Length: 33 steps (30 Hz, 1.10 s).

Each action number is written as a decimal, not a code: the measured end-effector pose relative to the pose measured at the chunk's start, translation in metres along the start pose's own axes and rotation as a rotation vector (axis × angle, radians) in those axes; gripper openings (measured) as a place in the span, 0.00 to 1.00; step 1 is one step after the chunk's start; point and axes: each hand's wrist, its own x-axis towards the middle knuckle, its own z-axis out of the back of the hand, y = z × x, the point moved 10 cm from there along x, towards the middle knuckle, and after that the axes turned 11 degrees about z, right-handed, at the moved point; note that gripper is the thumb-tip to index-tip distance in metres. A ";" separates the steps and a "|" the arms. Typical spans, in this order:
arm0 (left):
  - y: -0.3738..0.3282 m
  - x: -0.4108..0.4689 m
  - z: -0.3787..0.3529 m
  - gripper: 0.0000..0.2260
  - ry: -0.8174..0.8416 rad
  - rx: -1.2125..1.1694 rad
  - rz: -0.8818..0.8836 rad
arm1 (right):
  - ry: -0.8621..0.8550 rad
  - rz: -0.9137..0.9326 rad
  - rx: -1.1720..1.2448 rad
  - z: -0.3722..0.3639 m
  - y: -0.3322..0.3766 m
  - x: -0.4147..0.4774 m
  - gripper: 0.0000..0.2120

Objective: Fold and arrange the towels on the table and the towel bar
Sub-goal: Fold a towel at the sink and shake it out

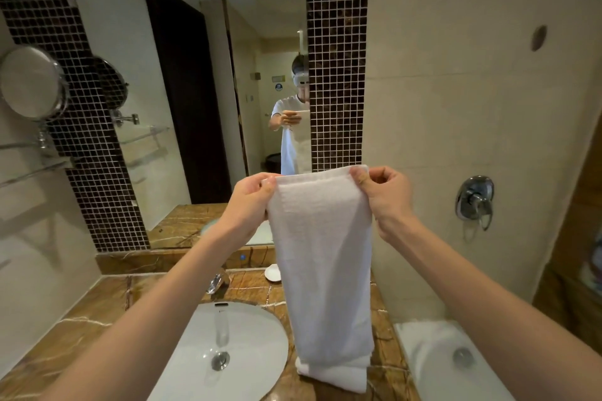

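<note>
A white towel (pixel 322 257) hangs lengthwise in front of me, folded into a narrow strip. My left hand (pixel 250 202) pinches its top left corner and my right hand (pixel 387 192) pinches its top right corner. The towel's lower end rests in a folded heap (pixel 335 374) on the brown marble counter (pixel 94 312), right of the sink. No towel bar is in view.
A white oval sink (pixel 257 352) with a chrome tap (pixel 216 282) sits in the counter. A small white dish (pixel 273 272) stands behind the towel. A bathtub (pixel 433 365) and wall mixer (pixel 475 198) lie to the right. A mirror, round shaving mirror (pixel 31 83) and glass shelves are on the left.
</note>
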 end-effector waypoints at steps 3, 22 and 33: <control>0.009 0.001 0.002 0.11 -0.014 -0.032 0.004 | 0.000 0.020 0.042 -0.006 0.003 0.000 0.14; -0.008 -0.017 0.122 0.09 -0.141 -0.334 -0.160 | 0.187 0.217 0.221 -0.157 0.091 0.020 0.10; -0.089 -0.036 0.156 0.11 -0.164 -0.307 -0.347 | 0.177 0.247 0.292 -0.212 0.111 0.042 0.09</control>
